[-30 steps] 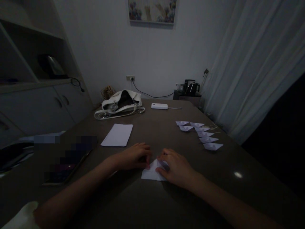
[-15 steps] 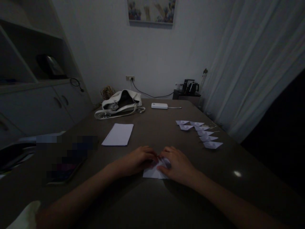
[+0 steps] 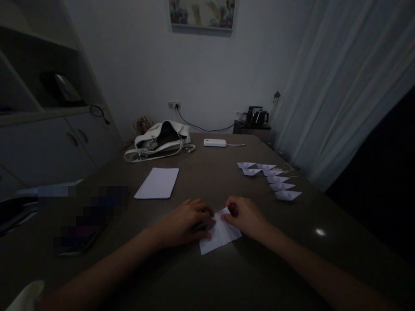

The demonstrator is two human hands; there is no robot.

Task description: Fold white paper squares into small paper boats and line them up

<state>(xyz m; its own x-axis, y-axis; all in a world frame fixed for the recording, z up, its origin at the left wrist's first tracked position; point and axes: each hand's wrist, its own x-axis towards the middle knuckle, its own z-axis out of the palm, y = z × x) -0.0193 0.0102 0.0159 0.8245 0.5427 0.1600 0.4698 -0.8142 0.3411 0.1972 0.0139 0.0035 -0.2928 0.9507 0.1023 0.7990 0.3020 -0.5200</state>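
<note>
A folded sheet of white paper (image 3: 223, 233) lies on the table in front of me, turned at a slant with crease lines across it. My left hand (image 3: 188, 222) covers its left part, fingers curved and thumb pressing it down. At the paper's upper right corner, my right hand (image 3: 246, 218) is closed, with thumb and forefinger pinching the edge. The left edge of the paper is partly hidden under my left fingers. To the right stand several small white paper boats (image 3: 288, 195), grouped in a slanting row.
A stack of white paper (image 3: 158, 183) lies to the left, beyond my left hand. Further back are a white handbag (image 3: 162, 140) and a white power bank (image 3: 214, 142) with a short cable. A blurred-out dark object (image 3: 87, 229) lies at the left on the brown table (image 3: 201, 285).
The folded paper has turned at a slant, and more of its surface shows. My right hand has shifted slightly up and right; my left thumb now presses lower on the paper.
</note>
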